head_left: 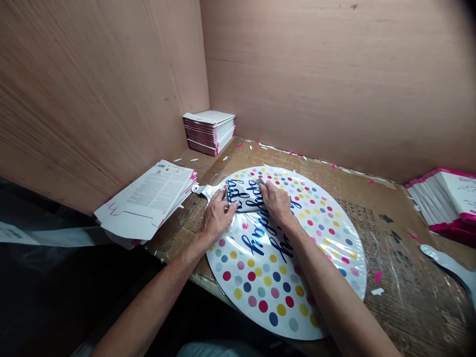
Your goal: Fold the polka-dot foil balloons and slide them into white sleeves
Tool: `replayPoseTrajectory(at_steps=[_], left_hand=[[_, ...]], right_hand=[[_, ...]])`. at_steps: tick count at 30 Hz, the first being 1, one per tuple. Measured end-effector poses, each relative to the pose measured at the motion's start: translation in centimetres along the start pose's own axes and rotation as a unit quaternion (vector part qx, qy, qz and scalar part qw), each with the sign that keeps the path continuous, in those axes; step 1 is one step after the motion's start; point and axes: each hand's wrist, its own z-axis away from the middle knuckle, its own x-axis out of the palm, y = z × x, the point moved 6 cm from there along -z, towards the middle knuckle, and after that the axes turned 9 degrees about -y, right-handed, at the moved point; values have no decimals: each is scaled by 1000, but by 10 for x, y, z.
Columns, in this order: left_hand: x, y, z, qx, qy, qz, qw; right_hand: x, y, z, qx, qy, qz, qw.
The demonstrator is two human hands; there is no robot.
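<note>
A partly folded foil balloon (242, 198), silver-grey with dark blue lettering, lies on a flat round foil balloon (273, 280) with coloured dots and blue script. My left hand (218, 214) grips the folded piece at its left edge, fingers curled in. At its right edge my right hand (277, 201) is closed on the foil, with the fingertips pressed down near its far corner. The silver neck (205, 190) of a balloon sticks out to the left of my left hand. My right forearm crosses over the flat balloon and hides part of it.
On the left lies a leaning stack of printed white card sleeves (148, 198). A neat stack of sleeves (210, 130) fills the back corner. More pink-edged sleeves (442, 198) and a silver foil tail (446, 260) are at the right. Wooden panels (327, 79) enclose the cardboard-covered table (394, 292).
</note>
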Motion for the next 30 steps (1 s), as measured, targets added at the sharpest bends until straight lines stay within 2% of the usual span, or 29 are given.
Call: replayPoseTrajectory(at_steps=[2, 5, 8, 11, 14, 16, 18, 21, 23, 26, 28, 30], left_hand=[[-3, -1, 5, -41, 29, -31, 998], [-7, -1, 12, -79, 55, -99, 990], [-11, 0, 16, -91, 87, -157, 980], [-9, 1, 15, -86, 83, -193, 974], [-3, -1, 12, -86, 47, -204, 974], [-1, -3, 11, -82, 30, -202, 976], [-1, -4, 10, -75, 24, -192, 978], [-7, -1, 14, -58, 18, -168, 984], [-19, 3, 23, -39, 14, -145, 989], [-56, 7, 47, -27, 57, -178, 982], [-87, 1, 65, -69, 93, -264, 957], [-111, -12, 78, -142, 66, -341, 927]], right_hand=[[7, -4, -8, 31, -25, 49, 998], [14, -10, -18, 39, -42, 78, 995], [16, -19, -27, 26, -55, 94, 994], [10, -31, -33, 11, -51, 110, 993], [-4, -55, -35, -82, -21, 131, 988], [-5, -70, -35, -157, -60, 140, 976], [-4, -75, -35, -179, -122, 141, 966], [-6, -64, -29, -152, -157, 135, 966], [-5, -46, -19, -137, -171, 123, 968], [-3, -9, -4, -105, -179, 57, 977], [0, 14, 3, -76, -181, 14, 980], [1, 29, 10, -59, -181, 2, 982]])
